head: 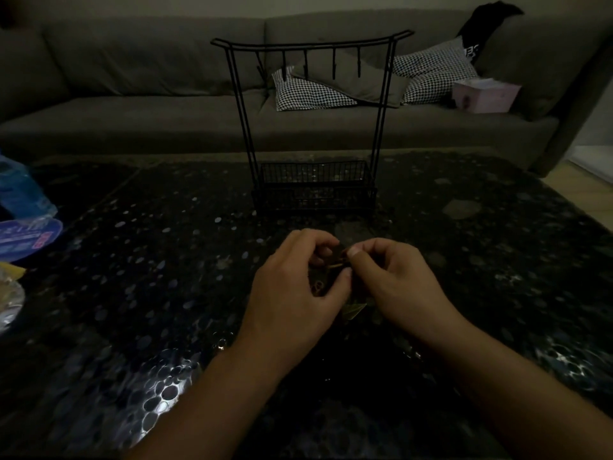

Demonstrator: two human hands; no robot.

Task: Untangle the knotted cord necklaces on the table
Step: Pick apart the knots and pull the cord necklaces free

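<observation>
- Left hand [292, 287] and right hand [394, 280] raised close together just above the dark speckled bench [166, 260], near its front middle.
- Left grip: fingers curled, thumb and forefinger pinching a small brownish bundle, taken to be the knotted cord necklaces [338, 258].
- Right grip: narrow, thumb and forefinger tips pressed on the same bundle from the other side.
- Bundle held between the two hands, partly hidden by the fingers; a small looped piece [317, 287] visible below the left fingers; cords too dim for counting strands or tracing the knot.
- Black wire stand [313, 127] upright behind the hands, well apart from them, with a basket base; hooks along the top bar bare, no necklace hanging.
- Progress, as a judgement: knot probably not yet freed, with both hands working at one point and no separated necklace laid out or hung anywhere in view.
- Remaining, as a judgement: loosening of the knot, separation of the cords, possibly placing on the stand.
- Sofa [132, 94] with checked cushions [308, 92] behind; blue packaging [23, 227] at the left edge of the bench.
</observation>
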